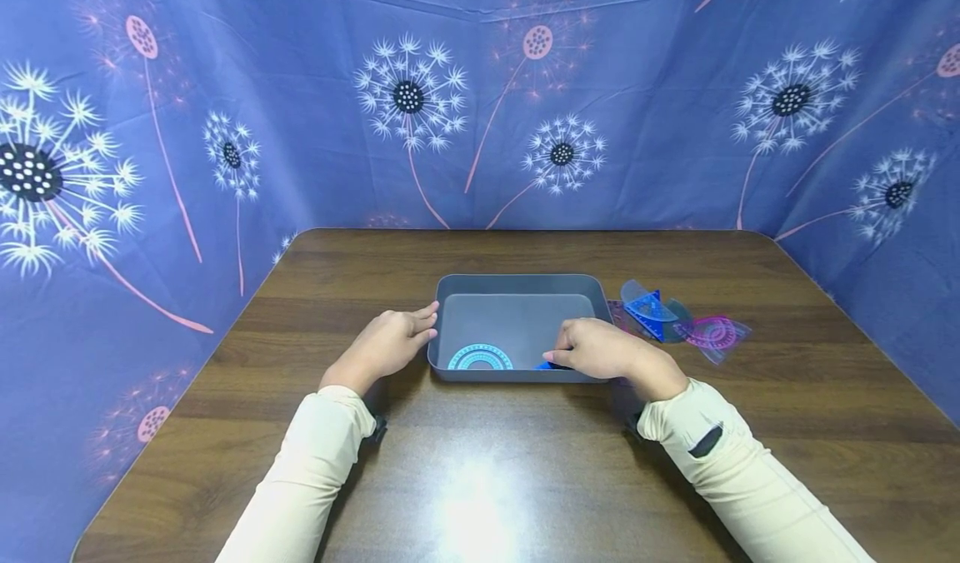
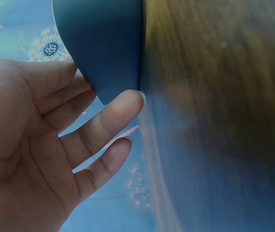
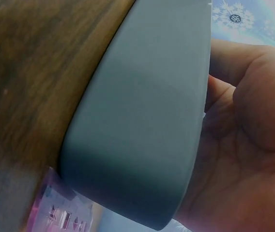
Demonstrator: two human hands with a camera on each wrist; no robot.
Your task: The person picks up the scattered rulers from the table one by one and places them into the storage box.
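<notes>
A grey tray [image 1: 517, 284] stands in the middle of the wooden table [image 1: 480, 471]. My left hand [image 1: 416, 323] lies flat beside it, its straight fingers touching the tray's left wall [image 2: 103, 43]; the left hand [image 2: 79, 125] holds nothing. My right hand [image 1: 577, 353] reaches over the tray's front right corner, fingers curled down onto a small blue plastic piece [image 1: 546, 366] inside. A teal protractor [image 1: 480, 357] lies in the tray's front left. In the right wrist view the tray wall [image 3: 142, 121] hides the right hand's [image 3: 244, 135] fingers.
Right of the tray lie several see-through drawing tools, among them a blue set square [image 1: 648, 306] and a pink protractor [image 1: 712, 332]; a pink edge [image 3: 65, 217] shows under the tray corner. Blue dandelion-print cloth [image 1: 480, 113] walls in the table's back and sides.
</notes>
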